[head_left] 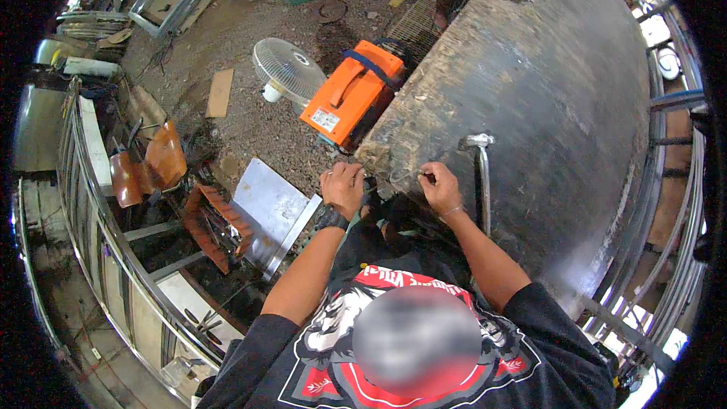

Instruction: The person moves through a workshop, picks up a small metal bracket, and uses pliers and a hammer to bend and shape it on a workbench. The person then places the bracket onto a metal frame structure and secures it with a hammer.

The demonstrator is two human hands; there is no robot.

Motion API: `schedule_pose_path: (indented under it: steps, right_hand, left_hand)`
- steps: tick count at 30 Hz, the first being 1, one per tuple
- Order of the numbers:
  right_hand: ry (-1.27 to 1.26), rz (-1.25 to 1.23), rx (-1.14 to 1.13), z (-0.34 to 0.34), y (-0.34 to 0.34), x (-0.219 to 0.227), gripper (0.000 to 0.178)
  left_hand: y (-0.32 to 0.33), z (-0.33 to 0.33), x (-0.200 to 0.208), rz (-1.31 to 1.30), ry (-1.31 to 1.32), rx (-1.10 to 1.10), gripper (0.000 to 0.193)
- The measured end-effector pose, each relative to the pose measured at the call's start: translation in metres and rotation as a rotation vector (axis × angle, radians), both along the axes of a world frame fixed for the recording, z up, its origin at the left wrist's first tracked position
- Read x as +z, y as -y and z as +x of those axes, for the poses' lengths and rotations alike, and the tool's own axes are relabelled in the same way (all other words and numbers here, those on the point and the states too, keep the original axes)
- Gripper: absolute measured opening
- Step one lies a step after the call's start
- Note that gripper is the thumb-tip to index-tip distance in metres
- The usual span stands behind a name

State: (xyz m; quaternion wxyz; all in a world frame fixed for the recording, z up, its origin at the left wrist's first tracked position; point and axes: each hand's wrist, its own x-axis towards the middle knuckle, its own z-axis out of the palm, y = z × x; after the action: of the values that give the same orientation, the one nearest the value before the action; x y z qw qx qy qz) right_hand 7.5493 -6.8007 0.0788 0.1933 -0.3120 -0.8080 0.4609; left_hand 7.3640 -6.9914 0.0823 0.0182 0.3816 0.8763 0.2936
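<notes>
My left hand (342, 188), with a ring and a dark wristwatch (331, 217), is closed at the near left corner of the worktable (522, 98). Its fingers are bent toward the thumb, and whatever lies between them is hidden. My right hand (441, 192) is closed in a pinch over the table's near edge. A faint thin loop, perhaps wire, shows beside its fingertips, too fine to make out. To the right of that hand a metal hammer (485, 182) lies on the table, head away from me and handle toward me.
An orange welding machine (352, 95) with a dark blue strap stands left of the table, beside a fan (288, 64). Nearer are a bent metal sheet (265, 201) and a rusty brown frame (216, 227). Metal railings (106, 227) curve along the left; long pipes (674, 235) run along the right.
</notes>
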Motion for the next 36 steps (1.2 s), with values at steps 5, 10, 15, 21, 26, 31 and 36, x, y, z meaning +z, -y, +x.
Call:
schedule_pose_path:
  steps: [5,10,15,21,26,31,36]
  right_hand:
    - [0.052,-0.017,-0.113,-0.045,0.02,-0.014,0.027]
    - [0.17,-0.039,-0.091,-0.058,0.022,0.002,0.042]
    - [0.097,0.075,-0.042,-0.051,0.022,0.017,0.044]
    - [0.083,0.173,-0.053,-0.061,0.031,0.016,0.031]
    - [0.014,0.124,-0.119,-0.053,0.042,0.008,0.027]
    - [0.0,0.064,-0.175,-0.045,0.046,0.003,0.031]
    - [0.01,0.126,-0.149,-0.046,0.044,0.004,0.031]
  left_hand:
    - [-0.027,-0.023,0.014,0.096,0.084,-0.082,0.016]
    - [-0.035,-0.032,0.009,0.155,0.078,-0.203,0.018]
    - [-0.032,-0.033,-0.003,0.23,0.11,-0.412,0.02]
    - [-0.023,-0.034,-0.006,0.262,0.273,-0.334,0.033]
    - [-0.021,-0.039,-0.012,0.25,0.146,-0.259,0.051]
    - [-0.022,-0.038,-0.018,0.192,0.062,-0.284,0.051]
    - [-0.025,-0.038,-0.032,0.18,0.054,-0.304,0.041]
